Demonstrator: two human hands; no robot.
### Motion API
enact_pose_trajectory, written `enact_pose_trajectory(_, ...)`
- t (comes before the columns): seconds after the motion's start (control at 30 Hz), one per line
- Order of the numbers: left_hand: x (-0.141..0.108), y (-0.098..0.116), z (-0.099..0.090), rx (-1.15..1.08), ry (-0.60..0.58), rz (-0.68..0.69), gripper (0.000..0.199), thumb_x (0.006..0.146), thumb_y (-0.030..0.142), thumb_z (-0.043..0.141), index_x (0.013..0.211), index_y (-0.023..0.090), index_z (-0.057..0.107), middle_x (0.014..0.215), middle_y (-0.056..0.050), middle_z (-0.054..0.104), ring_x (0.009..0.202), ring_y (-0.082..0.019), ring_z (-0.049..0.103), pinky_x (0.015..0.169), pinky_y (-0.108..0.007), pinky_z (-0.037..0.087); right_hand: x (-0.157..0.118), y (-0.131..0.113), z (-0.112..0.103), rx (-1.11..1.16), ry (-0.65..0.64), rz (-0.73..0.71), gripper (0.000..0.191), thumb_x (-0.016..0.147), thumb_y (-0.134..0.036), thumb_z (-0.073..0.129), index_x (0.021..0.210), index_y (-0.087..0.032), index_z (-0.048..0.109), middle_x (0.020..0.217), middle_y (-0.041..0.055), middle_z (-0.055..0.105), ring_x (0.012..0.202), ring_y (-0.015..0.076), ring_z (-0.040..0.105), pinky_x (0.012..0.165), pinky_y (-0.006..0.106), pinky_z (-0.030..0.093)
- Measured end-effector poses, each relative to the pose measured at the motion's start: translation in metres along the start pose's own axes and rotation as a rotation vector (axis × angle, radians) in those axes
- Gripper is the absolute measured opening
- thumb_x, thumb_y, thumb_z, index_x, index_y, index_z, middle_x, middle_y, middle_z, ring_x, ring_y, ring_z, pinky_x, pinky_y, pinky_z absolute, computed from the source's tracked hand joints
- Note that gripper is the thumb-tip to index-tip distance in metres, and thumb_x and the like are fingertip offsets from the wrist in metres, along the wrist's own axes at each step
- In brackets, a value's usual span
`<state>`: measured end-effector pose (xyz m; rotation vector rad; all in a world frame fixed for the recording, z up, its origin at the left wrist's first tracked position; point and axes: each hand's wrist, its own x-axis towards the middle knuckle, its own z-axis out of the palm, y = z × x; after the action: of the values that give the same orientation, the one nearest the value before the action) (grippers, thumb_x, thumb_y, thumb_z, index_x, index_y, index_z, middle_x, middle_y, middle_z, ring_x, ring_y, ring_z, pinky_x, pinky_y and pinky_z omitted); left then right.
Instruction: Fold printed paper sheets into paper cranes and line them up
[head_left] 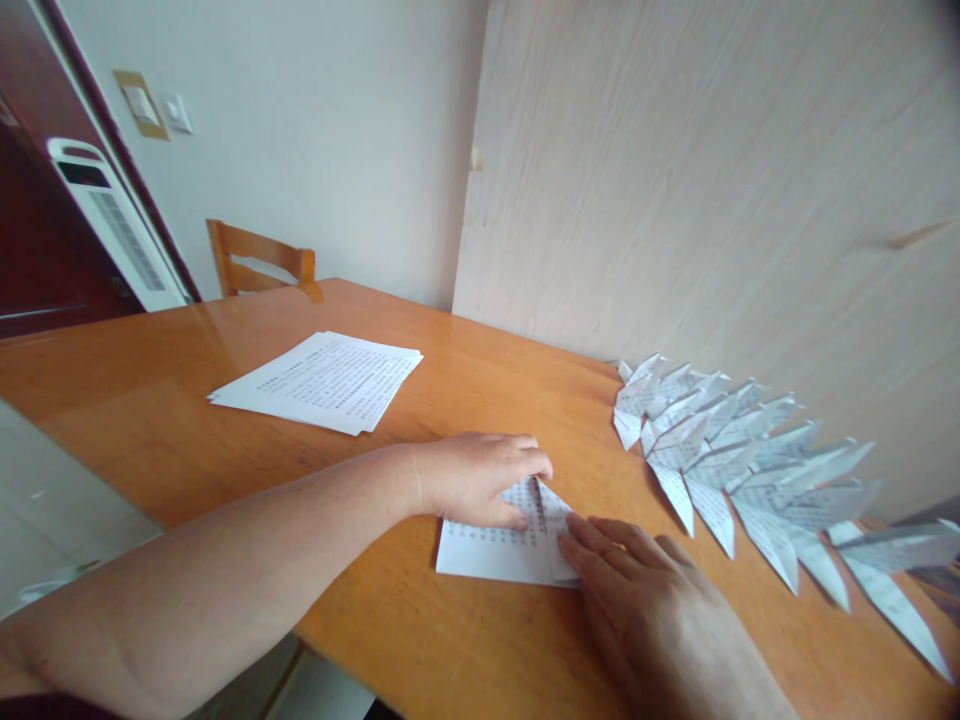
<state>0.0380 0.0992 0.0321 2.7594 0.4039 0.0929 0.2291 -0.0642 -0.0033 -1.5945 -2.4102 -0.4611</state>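
Note:
A printed sheet of paper (491, 552), partly folded, lies on the wooden table in front of me. My left hand (472, 480) rests over its upper left part, thumb on the print and curled fingers at the top corner, with a gap between thumb and fingers. Along the sheet's right side runs a folded-over flap (553, 520). My right hand (645, 590) lies on the right edge of that flap, its fingers stretched out and pressing down. Part of the sheet is hidden beneath both hands.
Several folded paper pieces (720, 440) stand in rows at the right, by a pale wooden panel (675, 180). A stack of printed sheets (322, 380) lies at the left on the table (480, 370). Behind the table stands a wooden chair (259, 250).

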Motion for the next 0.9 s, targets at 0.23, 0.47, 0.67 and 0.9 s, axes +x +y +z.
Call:
enact_pose_trajectory(0.23,-0.0005,0.0008,-0.0031,0.009,-0.010,-0.024,0.041,0.084,0.038,0.072,0.119,0.025,0.056,0.118,-0.004,0.059,0.102,-0.021,0.061,0.077,-0.028,0.045,-0.0017,-0.0027,-0.0010,0.004,-0.010,0.008,0.042,0.083,-0.008,0.050,0.119,-0.017,0.070,0.121,0.0069,0.073,0.105,0.0295,0.067,0.075,0.043,0.057)
enact_pose_trajectory(0.47,-0.0005,0.0010,-0.0041,0.019,-0.017,-0.034,0.041,0.083,0.040,0.072,0.118,0.025,0.056,0.117,-0.004,0.059,0.100,-0.021,0.061,0.075,-0.028,0.044,-0.0007,-0.0057,-0.0020,-0.031,0.004,-0.015,0.040,0.081,-0.009,0.052,0.115,-0.017,0.071,0.118,0.0063,0.074,0.103,0.0288,0.068,0.074,0.041,0.055)
enact_pose_trajectory(0.67,-0.0005,0.0005,-0.0047,0.029,-0.021,-0.048,0.042,0.084,0.042,0.072,0.119,0.025,0.056,0.119,-0.003,0.059,0.101,-0.020,0.060,0.075,-0.028,0.043,-0.0009,-0.0088,-0.0025,-0.058,-0.030,-0.023,0.040,0.078,-0.011,0.055,0.114,-0.017,0.071,0.118,0.0064,0.074,0.104,0.0290,0.067,0.074,0.041,0.053)
enact_pose_trajectory(0.9,-0.0017,0.0025,-0.0042,0.047,-0.003,-0.064,0.043,0.083,0.043,0.073,0.120,0.027,0.058,0.118,-0.004,0.059,0.101,-0.021,0.061,0.076,-0.029,0.044,-0.0047,-0.0093,0.0037,-0.073,-0.050,-0.021,0.040,0.080,-0.014,0.056,0.118,-0.018,0.070,0.121,0.0066,0.073,0.109,0.0292,0.065,0.076,0.043,0.052)
